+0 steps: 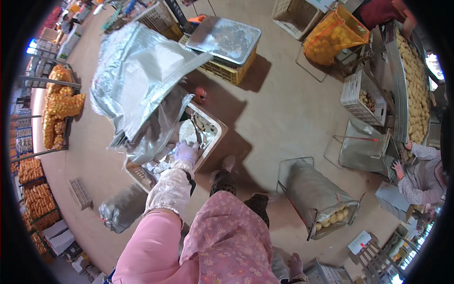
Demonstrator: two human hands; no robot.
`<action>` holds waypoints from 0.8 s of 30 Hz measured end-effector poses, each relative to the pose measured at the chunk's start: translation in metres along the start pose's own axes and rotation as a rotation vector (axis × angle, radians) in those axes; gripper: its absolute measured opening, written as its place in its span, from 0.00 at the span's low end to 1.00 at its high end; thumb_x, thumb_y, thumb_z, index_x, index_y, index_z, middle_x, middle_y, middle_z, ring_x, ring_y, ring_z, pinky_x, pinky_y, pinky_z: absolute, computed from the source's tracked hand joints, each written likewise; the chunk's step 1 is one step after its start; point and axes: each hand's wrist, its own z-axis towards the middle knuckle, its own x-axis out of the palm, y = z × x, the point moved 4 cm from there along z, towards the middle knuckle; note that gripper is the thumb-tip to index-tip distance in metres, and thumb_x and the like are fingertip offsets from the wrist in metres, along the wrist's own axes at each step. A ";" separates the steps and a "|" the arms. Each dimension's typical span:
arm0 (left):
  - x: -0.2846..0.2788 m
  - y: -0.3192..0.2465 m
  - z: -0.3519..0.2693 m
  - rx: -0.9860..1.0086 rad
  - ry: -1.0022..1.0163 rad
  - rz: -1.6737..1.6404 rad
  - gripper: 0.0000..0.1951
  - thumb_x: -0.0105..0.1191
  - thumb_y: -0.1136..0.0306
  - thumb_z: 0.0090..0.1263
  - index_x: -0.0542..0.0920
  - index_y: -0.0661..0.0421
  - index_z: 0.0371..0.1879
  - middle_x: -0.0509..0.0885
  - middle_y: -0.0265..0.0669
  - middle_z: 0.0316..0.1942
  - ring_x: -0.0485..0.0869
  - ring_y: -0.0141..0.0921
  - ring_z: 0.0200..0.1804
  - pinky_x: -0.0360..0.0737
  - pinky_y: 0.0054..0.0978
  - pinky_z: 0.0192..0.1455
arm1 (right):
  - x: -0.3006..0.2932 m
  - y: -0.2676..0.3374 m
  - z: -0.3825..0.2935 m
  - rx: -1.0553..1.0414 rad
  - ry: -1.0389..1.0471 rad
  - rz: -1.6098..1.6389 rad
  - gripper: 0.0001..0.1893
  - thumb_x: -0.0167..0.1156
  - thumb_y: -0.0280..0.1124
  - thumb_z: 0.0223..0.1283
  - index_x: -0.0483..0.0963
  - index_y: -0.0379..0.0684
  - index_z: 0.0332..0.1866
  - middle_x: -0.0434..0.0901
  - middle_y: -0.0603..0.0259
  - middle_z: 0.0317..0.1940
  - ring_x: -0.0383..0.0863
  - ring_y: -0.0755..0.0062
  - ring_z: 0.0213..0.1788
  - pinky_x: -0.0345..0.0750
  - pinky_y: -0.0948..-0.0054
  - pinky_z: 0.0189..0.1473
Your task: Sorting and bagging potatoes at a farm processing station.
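My left hand (186, 152), in a pale glove with a white oversleeve, reaches into a white plastic crate (209, 156). Its fingers are at white crumpled scraps (188, 132) inside; whether they grip anything is unclear. Large silvery woven sacks (142, 71) lie over the crate's far left part and hide some of its contents. A gloved hand, my right hand (295, 264), shows low at the bottom, right of my floral apron (230, 241); its fingers are too indistinct to read. Grey plastic (280, 262) lies beside it.
A platform scale (227, 39) sits on a yellow crate (227, 71) beyond. At right, a grey sack of potatoes (312, 195) lies in a metal frame. A filled sack (122, 207) lies at left. Co-workers (422, 177) stand by a potato-covered conveyor (413, 88) at far right.
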 end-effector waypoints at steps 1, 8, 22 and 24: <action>-0.008 -0.008 0.001 -0.002 -0.047 0.111 0.31 0.59 0.46 0.68 0.79 0.57 0.62 0.76 0.51 0.65 0.76 0.48 0.67 0.73 0.43 0.70 | 0.025 0.014 -0.022 -0.011 0.078 -0.096 0.18 0.58 0.36 0.73 0.73 0.51 0.64 0.79 0.71 0.39 0.82 0.73 0.37 0.77 0.70 0.32; -0.010 0.067 0.036 0.095 -0.272 -0.435 0.18 0.52 0.60 0.74 0.84 0.65 0.45 0.82 0.55 0.51 0.77 0.51 0.60 0.73 0.42 0.64 | 0.166 0.183 -0.126 -0.169 0.018 -0.330 0.18 0.57 0.33 0.74 0.74 0.39 0.64 0.82 0.66 0.47 0.84 0.73 0.44 0.79 0.74 0.44; 0.042 -0.131 -0.338 0.735 1.243 -0.834 0.10 0.50 0.67 0.83 0.80 0.59 0.52 0.85 0.32 0.46 0.80 0.23 0.46 0.78 0.22 0.52 | 0.246 0.307 -0.119 -1.145 -0.388 0.029 0.21 0.59 0.29 0.71 0.70 0.39 0.67 0.77 0.53 0.61 0.82 0.58 0.57 0.79 0.66 0.58; 0.056 -0.140 -0.362 0.987 1.324 -0.279 0.12 0.53 0.65 0.81 0.83 0.62 0.50 0.86 0.34 0.46 0.82 0.26 0.50 0.79 0.26 0.57 | 0.181 0.286 -0.095 -0.878 -0.415 0.617 0.17 0.61 0.35 0.73 0.73 0.44 0.63 0.82 0.67 0.53 0.84 0.70 0.51 0.80 0.71 0.52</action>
